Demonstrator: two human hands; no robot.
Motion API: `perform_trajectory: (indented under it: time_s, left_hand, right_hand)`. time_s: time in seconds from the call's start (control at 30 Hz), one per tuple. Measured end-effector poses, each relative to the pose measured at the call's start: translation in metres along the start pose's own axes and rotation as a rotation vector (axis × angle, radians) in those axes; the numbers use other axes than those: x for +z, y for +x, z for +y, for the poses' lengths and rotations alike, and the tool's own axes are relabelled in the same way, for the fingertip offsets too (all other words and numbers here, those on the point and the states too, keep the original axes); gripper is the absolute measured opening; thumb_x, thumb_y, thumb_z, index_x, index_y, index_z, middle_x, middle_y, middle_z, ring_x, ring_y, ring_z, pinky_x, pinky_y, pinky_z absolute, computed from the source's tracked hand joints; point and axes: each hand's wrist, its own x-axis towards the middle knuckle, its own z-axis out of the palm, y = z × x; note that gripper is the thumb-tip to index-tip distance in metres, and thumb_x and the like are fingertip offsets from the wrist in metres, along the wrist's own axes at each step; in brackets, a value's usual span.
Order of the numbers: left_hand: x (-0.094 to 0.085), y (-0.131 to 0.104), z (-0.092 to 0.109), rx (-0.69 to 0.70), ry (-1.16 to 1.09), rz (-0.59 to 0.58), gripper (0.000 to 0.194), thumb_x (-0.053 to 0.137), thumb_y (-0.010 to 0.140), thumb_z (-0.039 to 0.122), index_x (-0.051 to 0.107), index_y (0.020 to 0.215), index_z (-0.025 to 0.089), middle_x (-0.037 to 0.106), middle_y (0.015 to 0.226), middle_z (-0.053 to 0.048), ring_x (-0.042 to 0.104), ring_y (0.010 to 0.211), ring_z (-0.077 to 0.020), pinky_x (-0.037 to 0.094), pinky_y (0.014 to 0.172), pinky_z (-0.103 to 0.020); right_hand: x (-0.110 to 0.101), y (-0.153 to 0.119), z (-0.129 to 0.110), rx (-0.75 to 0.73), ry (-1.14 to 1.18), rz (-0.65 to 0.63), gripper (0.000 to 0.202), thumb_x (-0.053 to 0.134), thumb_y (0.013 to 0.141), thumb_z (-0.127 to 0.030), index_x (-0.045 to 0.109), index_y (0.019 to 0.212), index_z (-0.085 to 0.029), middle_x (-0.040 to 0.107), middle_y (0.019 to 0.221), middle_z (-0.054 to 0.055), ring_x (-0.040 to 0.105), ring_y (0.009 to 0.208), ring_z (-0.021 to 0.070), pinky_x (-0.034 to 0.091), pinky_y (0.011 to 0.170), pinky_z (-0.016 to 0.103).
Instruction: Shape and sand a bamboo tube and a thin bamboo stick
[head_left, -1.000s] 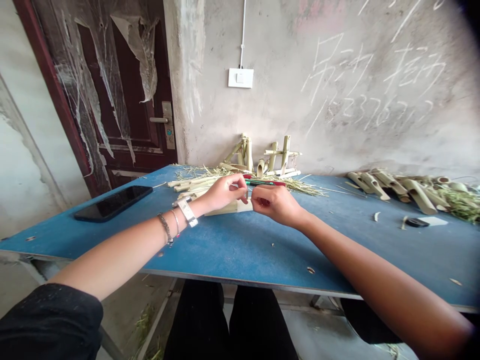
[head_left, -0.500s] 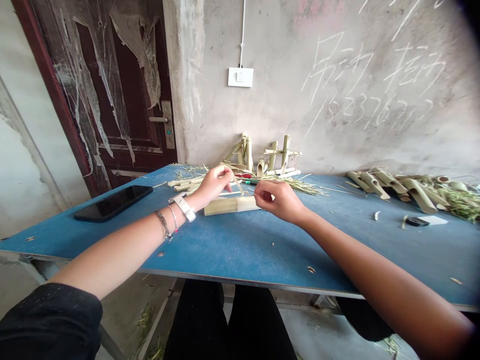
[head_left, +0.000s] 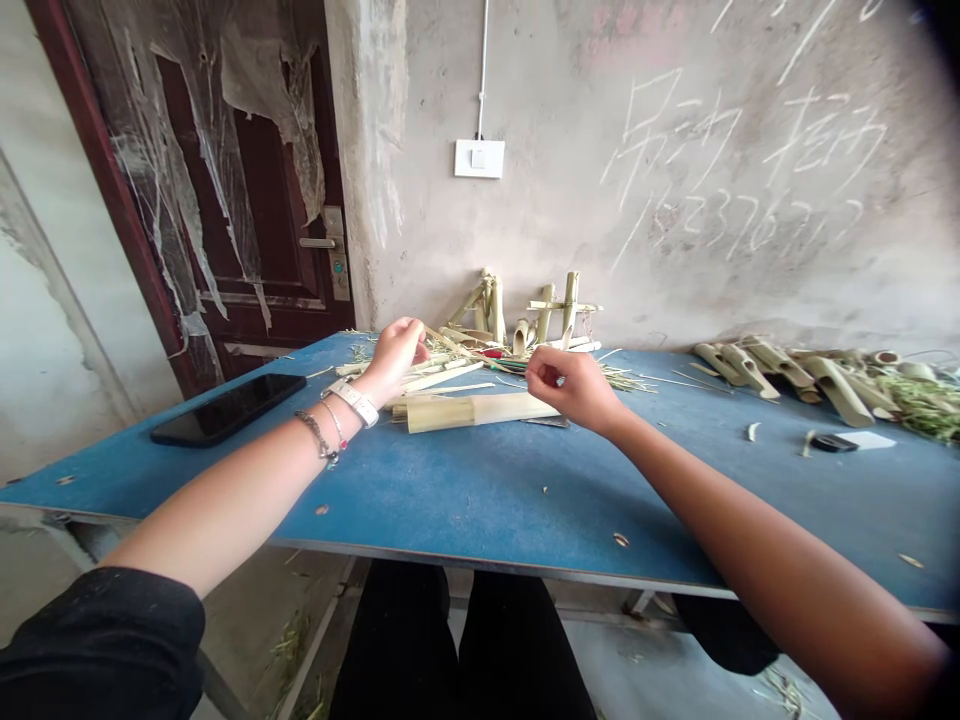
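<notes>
My left hand [head_left: 399, 355], wearing a watch and bracelets, is closed in a pinch. From its fingertips a thin pale strip [head_left: 444, 341] slants toward my right hand, and its far end is lost against the pile behind. My right hand [head_left: 568, 388] is curled closed; what its fingers hold, if anything, is hidden. Below and between the hands a split bamboo piece [head_left: 472, 411] lies flat on the blue table [head_left: 450, 500], its right end close to my right hand. A dark flat object [head_left: 547, 422] shows partly under that end.
Bamboo strips [head_left: 442, 376] and shavings lie behind the bamboo piece. Small bamboo constructions [head_left: 487, 305] stand by the wall. A black phone [head_left: 229, 408] lies at left. At right are cut bamboo tubes [head_left: 780, 365], green shavings [head_left: 919, 405] and a black-and-white object [head_left: 853, 441].
My hands have moved apart: the left one up and to the left, the right one slightly right. More of the bamboo piece between them now shows.
</notes>
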Motion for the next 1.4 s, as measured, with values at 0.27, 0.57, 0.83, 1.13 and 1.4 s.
perform_trajectory:
  time_s: [0.27, 0.57, 0.83, 1.13, 1.4]
  left_hand:
    - [-0.011, 0.011, 0.002, -0.015, -0.033, 0.122, 0.011, 0.041, 0.077, 0.015, 0.042, 0.066, 0.016, 0.053, 0.061, 0.004, 0.047, 0.037, -0.0038, 0.039, 0.041, -0.016]
    - [0.006, -0.022, 0.005, 0.458, 0.394, -0.485, 0.004, 0.037, 0.085, 0.022, 0.035, 0.082, 0.02, 0.056, 0.066, 0.003, 0.05, 0.043, -0.0066, 0.035, 0.042, -0.018]
    - [0.029, -0.058, 0.013, 0.708, 0.681, -0.568, 0.008, 0.046, 0.082, 0.021, 0.049, 0.089, 0.018, 0.044, 0.056, 0.006, 0.04, 0.05, -0.0084, 0.031, 0.052, -0.021]
    - [0.031, -0.054, 0.007, 0.681, 0.623, -0.495, 0.006, 0.051, 0.081, 0.022, 0.052, 0.083, 0.017, 0.039, 0.054, 0.007, 0.037, 0.049, -0.0082, 0.028, 0.051, -0.02]
    - [0.031, -0.056, 0.008, 0.671, 0.622, -0.438, 0.004, 0.052, 0.076, 0.018, 0.054, 0.079, 0.017, 0.039, 0.051, 0.007, 0.036, 0.048, -0.008, 0.028, 0.05, -0.02]
  right_hand:
    - [-0.011, 0.001, 0.018, 0.091, 0.006, 0.036, 0.011, 0.047, 0.069, -0.016, 0.043, 0.059, -0.019, 0.038, 0.05, -0.005, 0.033, 0.047, 0.0064, 0.029, 0.047, 0.021]
    - [0.0, -0.001, 0.01, 0.102, 0.182, -0.07, 0.009, 0.051, 0.074, -0.024, 0.051, 0.067, -0.018, 0.045, 0.052, -0.004, 0.038, 0.046, 0.0066, 0.033, 0.046, 0.022]
    - [0.004, -0.002, -0.013, 0.001, 0.215, -0.077, 0.008, 0.052, 0.075, -0.023, 0.055, 0.072, -0.017, 0.049, 0.057, -0.003, 0.041, 0.05, 0.0069, 0.035, 0.048, 0.021]
    - [0.006, -0.002, -0.018, -0.002, 0.252, -0.067, 0.008, 0.052, 0.077, -0.023, 0.055, 0.075, -0.016, 0.048, 0.057, -0.003, 0.041, 0.05, 0.0065, 0.036, 0.048, 0.021]
    - [0.006, -0.003, -0.018, 0.052, 0.246, -0.055, 0.013, 0.053, 0.079, -0.027, 0.06, 0.075, -0.016, 0.056, 0.065, 0.0, 0.043, 0.051, 0.0067, 0.037, 0.049, 0.021]
